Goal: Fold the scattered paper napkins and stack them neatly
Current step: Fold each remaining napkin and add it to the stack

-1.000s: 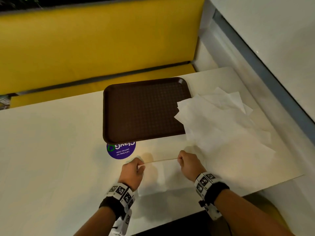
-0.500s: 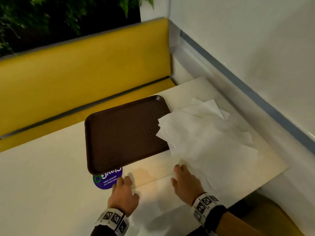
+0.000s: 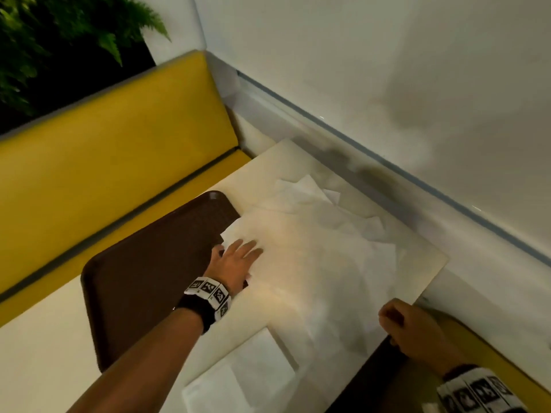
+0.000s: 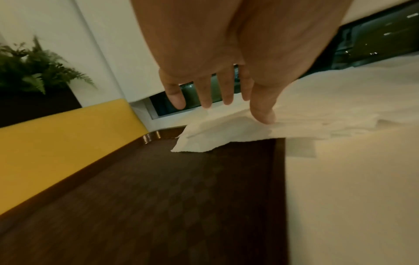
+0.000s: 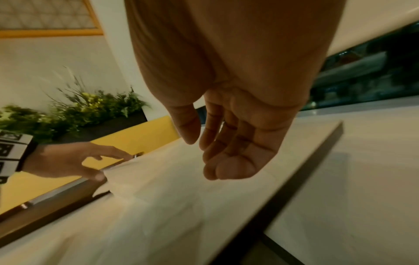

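Note:
A loose heap of white paper napkins [image 3: 313, 242] lies spread over the right part of the table, one corner [image 4: 197, 143] hanging over the brown tray. My left hand [image 3: 238, 257] reaches across the tray with fingers straight and spread, its thumb [image 4: 263, 111] touching the heap's left edge. A folded napkin [image 3: 247, 374] lies flat near the table's front edge. My right hand [image 3: 399, 320] hovers at the table's front right edge, fingers loosely curled and holding nothing, as the right wrist view [image 5: 226, 157] shows.
The brown tray [image 3: 143, 281] sits on the cream table [image 3: 38, 353], left of the napkins. A yellow bench back [image 3: 104, 162] runs behind it, a white wall with a grey ledge [image 3: 357, 138] on the right. Plants [image 3: 44, 40] stand at the far left.
Both hands have left the folded napkin, which now lies flat. My left hand moved forward onto the heap's edge; my right hand moved right to the table's edge. The head view swung right.

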The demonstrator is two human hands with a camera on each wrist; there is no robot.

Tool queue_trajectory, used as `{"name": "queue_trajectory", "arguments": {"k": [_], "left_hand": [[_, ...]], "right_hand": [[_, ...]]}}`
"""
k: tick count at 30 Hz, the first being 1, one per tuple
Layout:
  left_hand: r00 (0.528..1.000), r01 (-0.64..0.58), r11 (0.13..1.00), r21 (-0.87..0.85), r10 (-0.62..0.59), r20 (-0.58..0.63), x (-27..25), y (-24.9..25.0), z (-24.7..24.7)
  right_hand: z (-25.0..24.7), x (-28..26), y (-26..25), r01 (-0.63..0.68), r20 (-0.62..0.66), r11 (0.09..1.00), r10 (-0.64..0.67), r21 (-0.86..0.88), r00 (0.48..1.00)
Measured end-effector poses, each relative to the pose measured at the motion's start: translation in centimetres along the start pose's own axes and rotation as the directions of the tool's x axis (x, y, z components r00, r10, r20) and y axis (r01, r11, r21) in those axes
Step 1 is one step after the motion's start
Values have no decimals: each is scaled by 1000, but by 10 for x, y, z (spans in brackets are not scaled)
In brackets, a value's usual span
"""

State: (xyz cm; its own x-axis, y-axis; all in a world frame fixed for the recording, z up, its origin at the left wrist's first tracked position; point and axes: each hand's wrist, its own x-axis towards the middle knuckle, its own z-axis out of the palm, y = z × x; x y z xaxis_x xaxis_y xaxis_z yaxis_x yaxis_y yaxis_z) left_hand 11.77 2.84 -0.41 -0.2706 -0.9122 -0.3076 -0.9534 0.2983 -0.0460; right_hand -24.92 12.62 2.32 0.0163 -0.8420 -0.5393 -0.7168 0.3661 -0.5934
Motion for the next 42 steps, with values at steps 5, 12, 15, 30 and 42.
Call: {"name": "queue_trajectory", "arguments": {"k": [5, 12, 15, 30, 42], "left_hand": [[985, -140, 990, 8, 140, -102, 12, -11, -4], [932, -259, 912, -318, 150, -330, 20, 8, -62], [853, -272, 705, -655, -139, -503, -1, 26, -114], [768, -332, -152, -931, -617, -173, -132, 21, -138], [806, -263, -171, -949, -580, -119, -144, 6, -110]], "right_hand": [[11, -8, 23, -58, 85, 998, 57, 14, 995], [17, -3, -6, 56, 85, 998, -58, 22, 995], [11, 10, -40, 148, 0, 986, -149, 79, 989], [-10, -23, -182, 56, 133, 273, -626, 961, 768], [13, -39, -188, 231, -19, 650, -316, 724, 949]]}}
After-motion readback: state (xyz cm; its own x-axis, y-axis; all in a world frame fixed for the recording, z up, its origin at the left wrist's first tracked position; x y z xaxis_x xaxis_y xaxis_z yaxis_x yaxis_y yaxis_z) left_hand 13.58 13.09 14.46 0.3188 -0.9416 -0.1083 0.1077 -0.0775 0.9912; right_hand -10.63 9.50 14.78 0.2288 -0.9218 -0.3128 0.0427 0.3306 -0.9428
